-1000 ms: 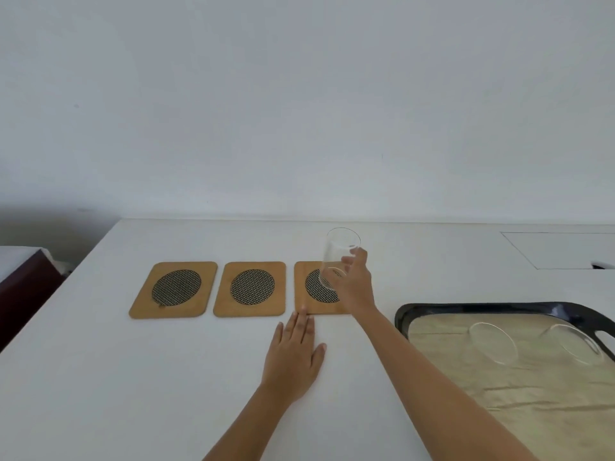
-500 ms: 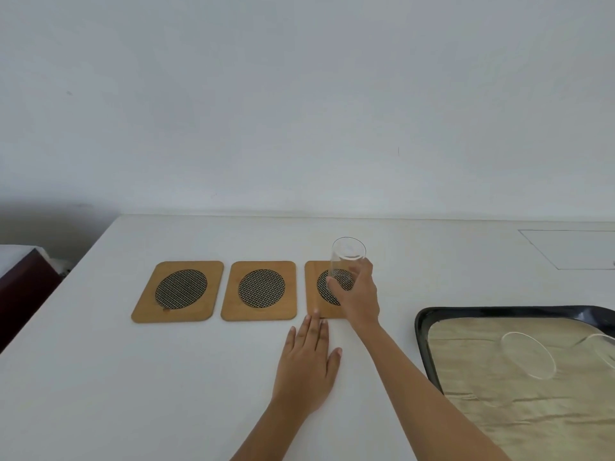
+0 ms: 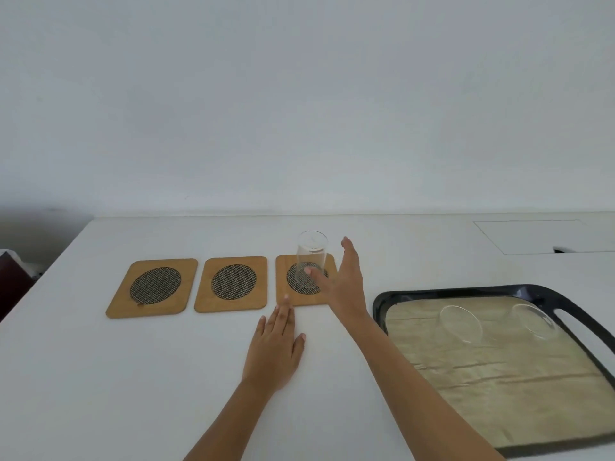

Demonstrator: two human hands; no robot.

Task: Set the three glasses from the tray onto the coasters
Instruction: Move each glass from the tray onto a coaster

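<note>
White table point(image 3: 100, 377) against bare wall point(image 3: 299, 94); both hands' fingers spread, seemingly touching nothing.

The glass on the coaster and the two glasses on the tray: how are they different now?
The glass on the coaster stands upright on the right coaster; the two glasses on the tray lie tilted on the tray. All are clear and empty.

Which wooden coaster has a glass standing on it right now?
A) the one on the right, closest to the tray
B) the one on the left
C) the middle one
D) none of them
A: the upright glass stands on the right coaster, beside the open right hand, while the left coaster and middle coaster hold nothing.
</note>
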